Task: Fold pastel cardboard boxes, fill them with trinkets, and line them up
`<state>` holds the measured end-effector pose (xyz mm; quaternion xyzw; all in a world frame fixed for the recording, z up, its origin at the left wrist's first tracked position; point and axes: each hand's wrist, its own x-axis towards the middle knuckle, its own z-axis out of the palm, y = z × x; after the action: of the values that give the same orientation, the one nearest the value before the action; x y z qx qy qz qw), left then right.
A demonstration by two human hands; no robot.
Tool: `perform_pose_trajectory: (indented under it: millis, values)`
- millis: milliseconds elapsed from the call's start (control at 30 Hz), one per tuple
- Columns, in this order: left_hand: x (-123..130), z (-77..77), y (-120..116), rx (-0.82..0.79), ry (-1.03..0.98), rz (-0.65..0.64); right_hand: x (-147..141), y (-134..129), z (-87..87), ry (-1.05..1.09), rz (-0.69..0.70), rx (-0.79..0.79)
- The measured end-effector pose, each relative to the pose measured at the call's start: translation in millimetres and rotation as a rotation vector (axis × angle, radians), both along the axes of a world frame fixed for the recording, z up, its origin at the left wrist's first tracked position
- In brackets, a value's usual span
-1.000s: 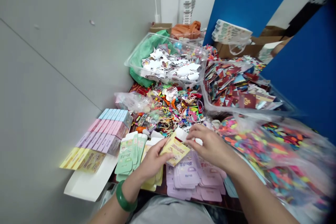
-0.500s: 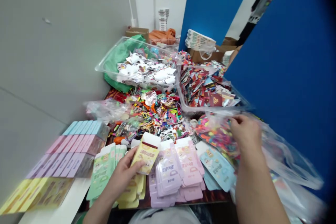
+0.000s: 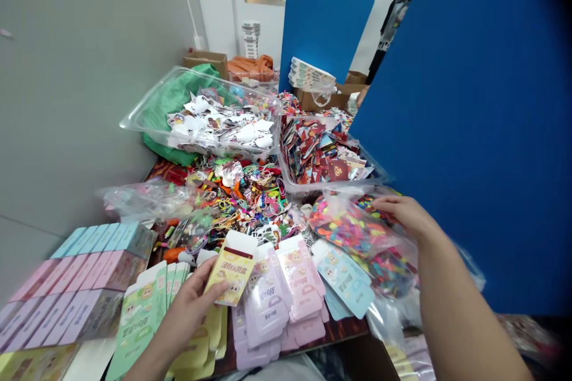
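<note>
My left hand [image 3: 196,292] is closed around a small yellow carton [image 3: 233,268], tilted, its white top flap standing up. Flattened yellow cartons [image 3: 192,348] lie beneath that hand. My right hand [image 3: 404,214] is over a clear plastic bag [image 3: 357,238] full of small, brightly coloured pieces; its fingers stretch left at the bag's mouth, and the thumb is mostly hidden. Between the hands are stacks of flat purple cartons [image 3: 263,303], pink cartons [image 3: 301,286] and blue cartons [image 3: 344,277]. Green cartons [image 3: 138,315] lie left of my left hand.
Rows of filled boxes [image 3: 89,286] stand at the left by a grey wall. Mixed trinkets [image 3: 245,190] cover the table's middle. Behind them are a clear bin [image 3: 147,116] of white cutouts and another bin [image 3: 292,184] of reddish cards. A blue panel [image 3: 469,149] rises at the right.
The view has shifted to the right. My right hand has gone from pinched fingers at the bag's edge to outstretched fingers at its mouth. My left hand still holds the yellow carton.
</note>
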<state>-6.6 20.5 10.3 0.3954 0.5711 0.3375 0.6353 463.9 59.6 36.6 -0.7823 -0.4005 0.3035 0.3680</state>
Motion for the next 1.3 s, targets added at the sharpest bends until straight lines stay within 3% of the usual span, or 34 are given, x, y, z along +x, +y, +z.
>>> perform_pose_trajectory:
  millis: [233, 600, 733, 933, 1033, 1133, 1300]
  values:
    - [1, -4.0, 1, 0.007, -0.011, -0.041, 0, -9, 11.0, 0.217, 0.043, 0.075]
    - [14, -2.9, -6, 0.033, -0.069, 0.022, -10, 27, -25.7, -0.05, 0.032, -0.085]
    - [9, -3.8, -7, 0.035, -0.05, -0.009, -5, 24, -15.4, -0.014, 0.044, -0.098]
    - [7, -8.0, -2, 0.034, -0.074, -0.071, -6, 4, 20.5, 0.197, 0.063, 0.027]
    - [17, -7.9, 1, 0.062, -0.112, -0.136, -35, -1, 38.0, 0.323, 0.129, 0.069]
    - [32, -6.6, 4, 0.121, -0.148, -0.194, -88, 0, 49.6, 0.477, 0.212, 0.114]
    - [50, -7.2, 7, 0.153, -0.277, -0.259, -182, 7, 46.1, 0.581, 0.449, 0.029]
